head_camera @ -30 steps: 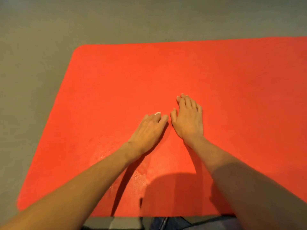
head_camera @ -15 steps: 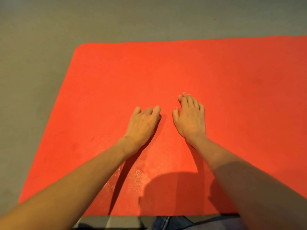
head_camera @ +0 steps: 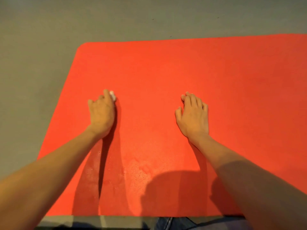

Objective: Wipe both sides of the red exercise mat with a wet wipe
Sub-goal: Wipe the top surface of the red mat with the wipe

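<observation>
The red exercise mat (head_camera: 166, 72) lies flat on the grey floor and fills most of the view. My left hand (head_camera: 102, 113) presses a small white wet wipe (head_camera: 113, 95) against the mat; only a corner of the wipe shows past my fingertips. My right hand (head_camera: 193, 115) rests flat on the mat to the right, fingers straight, holding nothing. A damp, shiny patch (head_camera: 137, 173) marks the mat near its front edge between my forearms.
Grey floor (head_camera: 33, 63) surrounds the mat at the left and far side. The mat's rounded far-left corner (head_camera: 83, 45) is in view; the mat runs out of frame on the right. My jeans (head_camera: 167, 223) show below the front edge.
My left hand has slid to the left across the mat with the wipe under it, away from my right hand. My right hand has stayed in place.
</observation>
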